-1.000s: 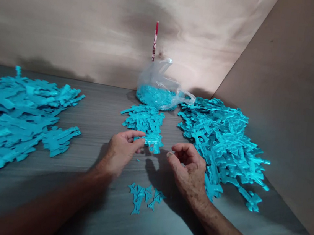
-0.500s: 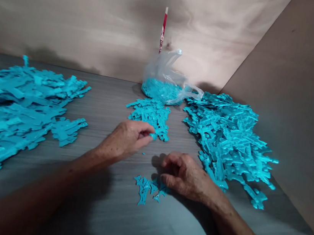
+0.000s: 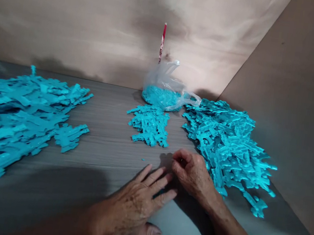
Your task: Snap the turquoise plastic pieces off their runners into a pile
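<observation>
Fingers spread, my left hand [image 3: 138,205] lies low over the table, covering most of the small turquoise plastic pieces [image 3: 160,192] there; a bit of turquoise shows between two fingers. Just to its right, my right hand [image 3: 192,172] has thumb and forefinger curled together; whatever they may hold is hidden. Beyond the hands sits a small pile of flat turquoise plastic pieces [image 3: 150,126]. A tiny turquoise bit [image 3: 143,159] lies by itself in front of the left fingertips.
A large heap of turquoise pieces [image 3: 21,115] covers the left side, and another heap [image 3: 226,142] the right. A clear plastic bag [image 3: 163,91] of turquoise bits stands by the back wall [image 3: 99,29], a red-and-white strip [image 3: 162,43] above it. A side wall [image 3: 297,105] bounds the right.
My left hand has come back from the small middle pile and spread over the small pieces near me. My right hand has shifted slightly right. The view has tilted up a little.
</observation>
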### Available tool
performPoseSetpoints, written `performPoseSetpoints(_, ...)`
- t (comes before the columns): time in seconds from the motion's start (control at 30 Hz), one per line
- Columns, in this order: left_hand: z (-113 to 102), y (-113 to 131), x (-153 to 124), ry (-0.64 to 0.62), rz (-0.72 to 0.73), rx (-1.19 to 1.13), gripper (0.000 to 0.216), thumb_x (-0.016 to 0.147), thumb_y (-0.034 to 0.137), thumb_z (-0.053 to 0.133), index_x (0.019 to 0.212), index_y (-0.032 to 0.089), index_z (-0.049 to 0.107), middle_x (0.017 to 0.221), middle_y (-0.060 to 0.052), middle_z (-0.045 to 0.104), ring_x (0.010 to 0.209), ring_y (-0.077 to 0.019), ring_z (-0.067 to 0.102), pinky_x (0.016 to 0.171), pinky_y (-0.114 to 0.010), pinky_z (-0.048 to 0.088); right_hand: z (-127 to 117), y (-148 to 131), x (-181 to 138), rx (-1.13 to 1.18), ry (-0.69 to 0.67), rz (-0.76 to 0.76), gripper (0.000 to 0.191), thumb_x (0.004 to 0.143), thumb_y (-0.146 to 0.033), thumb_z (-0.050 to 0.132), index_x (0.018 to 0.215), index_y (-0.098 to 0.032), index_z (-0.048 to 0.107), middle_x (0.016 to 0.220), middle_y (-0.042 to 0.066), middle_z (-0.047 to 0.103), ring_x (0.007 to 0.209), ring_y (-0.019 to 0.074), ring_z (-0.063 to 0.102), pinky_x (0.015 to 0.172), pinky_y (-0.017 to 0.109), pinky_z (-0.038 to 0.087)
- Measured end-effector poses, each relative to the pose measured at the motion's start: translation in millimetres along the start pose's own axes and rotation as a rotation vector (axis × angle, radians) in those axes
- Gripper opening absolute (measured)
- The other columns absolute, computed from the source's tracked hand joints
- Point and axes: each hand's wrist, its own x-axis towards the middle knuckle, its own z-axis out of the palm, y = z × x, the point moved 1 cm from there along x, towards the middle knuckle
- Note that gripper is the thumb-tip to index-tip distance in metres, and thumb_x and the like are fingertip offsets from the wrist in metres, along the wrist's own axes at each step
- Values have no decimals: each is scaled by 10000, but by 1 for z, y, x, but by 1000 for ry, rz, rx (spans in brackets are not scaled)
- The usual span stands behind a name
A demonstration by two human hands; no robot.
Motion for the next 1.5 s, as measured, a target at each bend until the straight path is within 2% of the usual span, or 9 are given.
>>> performPoseSetpoints(0.17, 14, 1, 33, 134, 2, -46, 628, 887, 468, 612, 1447, 234, 450, 1553, -155, 393, 1454, -366, 297, 1154, -590, 294, 2, 1, 0, 40, 47, 8, 160, 777, -179, 517, 825, -204, 668, 726, 24, 706, 683, 188, 650, 653, 280, 468)
performPoseSetpoints(0.3, 11, -14, 52, 278, 58, -225, 271, 940, 348, 565, 1122, 202, 702, 1160, -95, 710, 1179, -258, 609, 1097, -445, 425, -3, 6, 5, 88, 172, 36, 159, 767, -203, 518, 820, -194, 667, 744, 29, 710, 704, 195, 649, 683, 298, 467)
performPoseSetpoints(0.43, -8, -39, 38, 541, -164, -531, 311, 1001, 314, 446, 1104, 174, 704, 1141, -74, 733, 1103, -194, 658, 995, -331, 509, -11, 11, 9, 189, 252, 56, 137, 772, -253, 541, 788, -184, 658, 712, 23, 675, 651, 179, 609, 633, 288, 446)
performPoseSetpoints(0.6, -17, -53, 16, 435, -99, -474, 389, 1013, 360, 394, 1177, 171, 691, 1285, -101, 681, 1260, -232, 577, 1103, -401, 429, -9, 14, 11, 263, 250, 48, 118, 774, -244, 541, 768, -190, 645, 714, 9, 661, 669, 169, 600, 650, 280, 444)
performPoseSetpoints(0.83, 5, -22, 23, 67, 66, -130, 662, 836, 522, 648, 1391, 180, 531, 1514, -181, 452, 1425, -407, 346, 1143, -598, 323, 2, 13, 9, 211, 181, 43, 122, 781, -231, 532, 784, -192, 647, 699, 12, 671, 653, 169, 601, 643, 281, 449)
performPoseSetpoints(1.07, 13, -11, 35, 199, 177, -83, 204, 938, 250, 549, 1088, 171, 661, 1230, -87, 680, 1289, -228, 527, 1165, -400, 360, 14, 12, 7, 203, 137, 17, 119, 777, -210, 525, 788, -189, 641, 688, 6, 665, 644, 160, 602, 627, 263, 457)
performPoseSetpoints(1.23, 15, -10, 38, 238, 184, -81, 189, 935, 242, 544, 1061, 175, 668, 1131, -68, 707, 1176, -206, 596, 1120, -358, 411, 9, -1, 11, 265, 161, -3, 126, 793, -229, 548, 784, -186, 665, 682, 4, 672, 636, 160, 610, 593, 251, 465)
performPoseSetpoints(1.37, 17, -12, 34, 238, 188, -73, 265, 940, 329, 547, 1128, 174, 652, 1255, -86, 667, 1260, -225, 553, 1161, -375, 363, -30, -25, 56, 101, 331, -172, 161, 821, -236, 550, 791, -191, 701, 695, 14, 688, 635, 159, 614, 632, 262, 472)
performPoseSetpoints(1.5, 11, -11, 31, 215, 173, -84, 238, 922, 334, 571, 1082, 179, 657, 1255, -79, 662, 1254, -230, 556, 1148, -368, 381, -66, -36, 149, -247, 397, -159, 264, 859, -139, 485, 916, -145, 743, 914, 89, 732, 883, 232, 664, 815, 325, 478)
